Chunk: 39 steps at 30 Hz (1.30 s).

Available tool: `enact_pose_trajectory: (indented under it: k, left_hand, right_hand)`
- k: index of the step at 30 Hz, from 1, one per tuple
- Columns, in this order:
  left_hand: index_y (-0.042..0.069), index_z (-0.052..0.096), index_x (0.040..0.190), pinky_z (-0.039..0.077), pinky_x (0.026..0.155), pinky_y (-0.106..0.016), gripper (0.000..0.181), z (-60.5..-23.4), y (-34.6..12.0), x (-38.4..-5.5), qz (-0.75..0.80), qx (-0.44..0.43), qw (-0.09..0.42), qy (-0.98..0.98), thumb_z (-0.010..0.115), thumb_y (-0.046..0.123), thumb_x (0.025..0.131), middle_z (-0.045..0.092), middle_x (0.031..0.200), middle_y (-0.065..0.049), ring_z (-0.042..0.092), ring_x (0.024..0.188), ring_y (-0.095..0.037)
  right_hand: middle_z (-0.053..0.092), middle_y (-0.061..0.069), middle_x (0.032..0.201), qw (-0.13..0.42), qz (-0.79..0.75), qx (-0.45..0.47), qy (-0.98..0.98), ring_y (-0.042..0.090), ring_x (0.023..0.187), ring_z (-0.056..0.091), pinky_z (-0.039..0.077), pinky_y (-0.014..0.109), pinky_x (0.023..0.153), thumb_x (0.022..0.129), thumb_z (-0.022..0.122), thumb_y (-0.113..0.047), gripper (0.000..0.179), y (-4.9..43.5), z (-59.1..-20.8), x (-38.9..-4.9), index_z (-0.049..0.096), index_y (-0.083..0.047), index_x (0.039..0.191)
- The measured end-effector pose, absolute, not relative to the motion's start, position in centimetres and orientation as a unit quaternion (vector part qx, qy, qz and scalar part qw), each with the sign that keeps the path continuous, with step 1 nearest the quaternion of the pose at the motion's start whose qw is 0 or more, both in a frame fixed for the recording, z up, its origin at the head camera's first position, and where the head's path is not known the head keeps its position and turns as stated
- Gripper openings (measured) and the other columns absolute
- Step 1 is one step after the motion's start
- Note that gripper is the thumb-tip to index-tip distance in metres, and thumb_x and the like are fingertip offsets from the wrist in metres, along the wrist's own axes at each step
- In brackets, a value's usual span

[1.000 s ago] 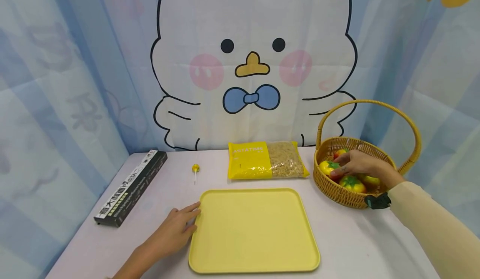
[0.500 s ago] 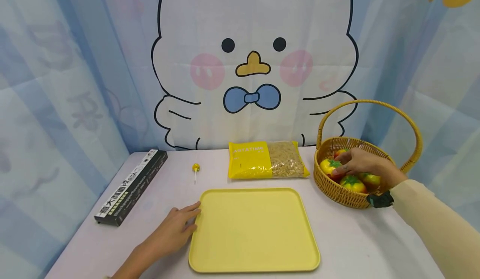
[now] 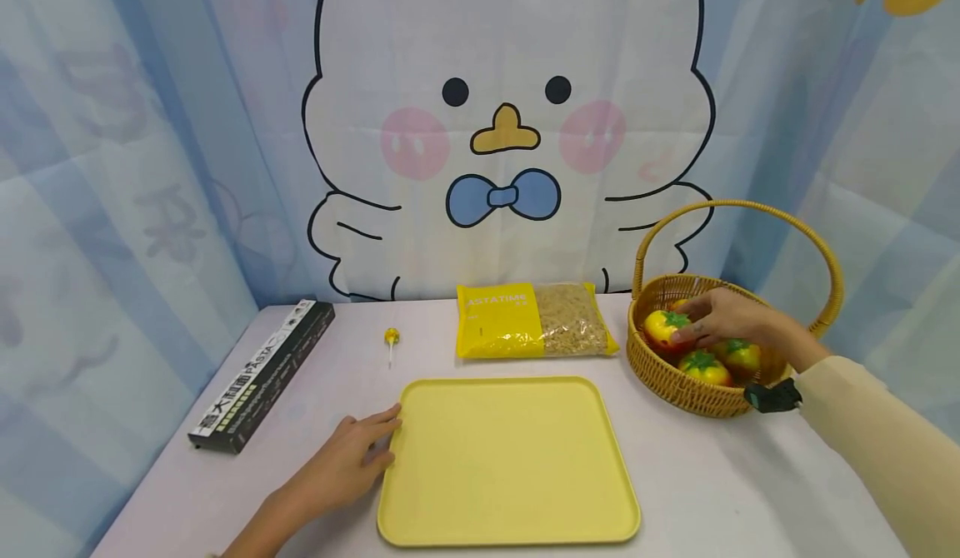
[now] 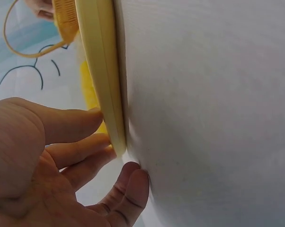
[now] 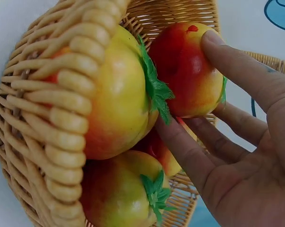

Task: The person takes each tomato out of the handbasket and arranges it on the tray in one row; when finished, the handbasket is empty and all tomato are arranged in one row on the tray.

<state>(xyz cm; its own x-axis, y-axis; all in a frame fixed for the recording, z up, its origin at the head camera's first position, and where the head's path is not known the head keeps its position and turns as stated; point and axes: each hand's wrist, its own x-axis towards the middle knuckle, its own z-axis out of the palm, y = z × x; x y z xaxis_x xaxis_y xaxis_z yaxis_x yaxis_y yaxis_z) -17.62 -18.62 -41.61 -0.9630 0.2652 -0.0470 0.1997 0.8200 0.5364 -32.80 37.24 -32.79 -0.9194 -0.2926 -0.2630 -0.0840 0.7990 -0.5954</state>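
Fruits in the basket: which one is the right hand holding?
The leftmost fruit in the head view. The right hand grips it; the other fruits lie in the basket outside that grip.

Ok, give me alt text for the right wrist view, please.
The right hand holds a red and yellow fruit between thumb and fingers at a wicker basket. More such fruits, two showing green leaves, sit in the basket.

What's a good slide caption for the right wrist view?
Right hand grips a red-yellow fruit, with more fruits in the basket.
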Motion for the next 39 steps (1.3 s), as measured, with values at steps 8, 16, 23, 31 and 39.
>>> enact_pose_trajectory:
  k: [8,16,23,31,39]
  left_hand:
    - [0.005,0.066,0.143,0.050,0.087,-0.033,0.047,-41.5,-18.8,-17.6,0.290,0.126,0.064,0.947,0.074,0.009,0.097,0.051,0.164,-0.007,0.052,0.101,-0.014]
    - [0.005,0.066,0.142,0.050,0.085,-0.031,0.047,-41.5,-18.8,-17.6,0.288,0.118,0.065,0.948,0.075,0.009,0.097,0.052,0.164,-0.006,0.053,0.102,-0.013]
    - [0.006,0.066,0.143,0.051,0.088,-0.034,0.047,-41.5,-18.8,-17.6,0.287,0.116,0.067,0.948,0.074,0.009,0.097,0.052,0.164,-0.006,0.055,0.107,-0.014]
    - [0.005,0.065,0.144,0.051,0.086,-0.031,0.049,-41.5,-18.8,-17.6,0.290,0.113,0.068,0.948,0.075,0.010,0.097,0.052,0.164,-0.005,0.054,0.102,-0.013]
    - [0.006,0.065,0.144,0.052,0.086,-0.029,0.049,-41.7,-19.0,-17.7,0.290,0.113,0.061,0.948,0.076,0.011,0.096,0.054,0.162,-0.004,0.055,0.103,-0.012]
  right_hand:
    - [0.052,0.036,0.148,0.147,-0.294,-0.103,0.939,0.024,0.110,0.073,0.064,0.041,0.091,0.095,0.080,-0.039,0.079,36.9,-32.1,-32.3,0.051,0.010,0.150]
    - [0.045,0.035,0.156,0.130,-0.274,-0.112,0.946,0.031,0.121,0.067,0.062,0.044,0.096,0.091,0.080,-0.050,0.085,35.8,-31.1,-31.6,0.053,0.003,0.152]
    - [0.043,0.036,0.158,0.125,-0.279,-0.102,0.946,0.030,0.117,0.072,0.060,0.047,0.100,0.092,0.079,-0.051,0.087,35.2,-30.6,-31.2,0.050,0.002,0.154]
    - [0.044,0.034,0.160,0.115,-0.278,-0.106,0.948,0.026,0.115,0.073,0.058,0.050,0.100,0.093,0.077,-0.054,0.086,34.4,-30.0,-30.5,0.048,-0.004,0.157]
    - [0.056,0.026,0.151,0.102,-0.304,-0.132,0.938,0.015,0.072,0.063,0.053,0.031,0.064,0.094,0.079,-0.045,0.077,32.6,-29.9,-29.6,0.052,-0.007,0.155]
